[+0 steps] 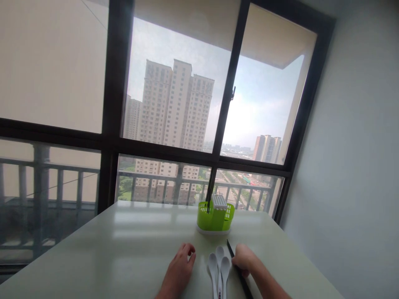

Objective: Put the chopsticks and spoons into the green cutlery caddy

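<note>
Our right grip (247, 259) around tapered black chopsticks (245, 285), our left grip (181, 265) loosely parted, smooth white spoons (225, 265) with oval bowls between.

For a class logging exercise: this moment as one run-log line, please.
left hand: empty | right hand: gripping black chopsticks | white spoons: between hands | green caddy: beyond spoons

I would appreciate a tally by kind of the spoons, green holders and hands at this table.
White spoons: 3
Green holder: 1
Left hand and right hand: 2
Total: 6

Dark sticks in the right hand and the holder cannot be counted surely, so they are excluded.
</note>
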`<act>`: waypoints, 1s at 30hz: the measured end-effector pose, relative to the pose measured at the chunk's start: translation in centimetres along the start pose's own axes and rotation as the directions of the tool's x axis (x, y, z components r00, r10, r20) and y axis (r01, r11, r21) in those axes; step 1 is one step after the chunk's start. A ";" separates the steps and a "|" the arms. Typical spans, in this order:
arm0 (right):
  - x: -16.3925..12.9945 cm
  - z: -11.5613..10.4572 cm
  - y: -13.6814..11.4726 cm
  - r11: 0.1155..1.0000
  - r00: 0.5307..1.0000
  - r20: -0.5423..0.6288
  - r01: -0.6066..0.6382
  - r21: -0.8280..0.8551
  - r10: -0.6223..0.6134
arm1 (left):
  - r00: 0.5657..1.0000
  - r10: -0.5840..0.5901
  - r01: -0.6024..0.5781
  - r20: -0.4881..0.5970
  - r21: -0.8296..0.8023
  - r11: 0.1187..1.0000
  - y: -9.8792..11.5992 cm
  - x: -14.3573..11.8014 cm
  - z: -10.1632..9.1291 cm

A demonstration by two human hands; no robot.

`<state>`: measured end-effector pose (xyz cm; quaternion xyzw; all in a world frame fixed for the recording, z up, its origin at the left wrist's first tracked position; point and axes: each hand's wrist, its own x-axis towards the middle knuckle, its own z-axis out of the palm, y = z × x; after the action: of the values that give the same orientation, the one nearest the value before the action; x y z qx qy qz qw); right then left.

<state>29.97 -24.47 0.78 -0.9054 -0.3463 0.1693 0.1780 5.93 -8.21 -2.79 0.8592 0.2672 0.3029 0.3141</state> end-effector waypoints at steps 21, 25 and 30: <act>-4.6 -5.4 -9.1 0.869 0.836 -0.408 0.464 0.171 -0.366 | 0.989 0.149 -0.149 -0.014 -0.220 0.964 1.8 -0.4 -1.5; -5.2 -2.5 -12.5 0.666 0.730 -0.454 0.670 0.327 -0.511 | 0.976 0.217 -0.215 -0.018 -0.257 0.942 1.7 -0.5 -1.9; -4.8 0.9 -12.8 0.625 0.696 -0.408 0.714 0.314 -0.591 | 0.975 0.205 -0.185 0.090 -0.191 0.964 0.7 -0.3 -0.7</act>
<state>18.99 -18.68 6.53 -0.6619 -0.5770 0.0446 0.4763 5.44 -8.62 -1.94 0.8643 0.1352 0.3083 0.3738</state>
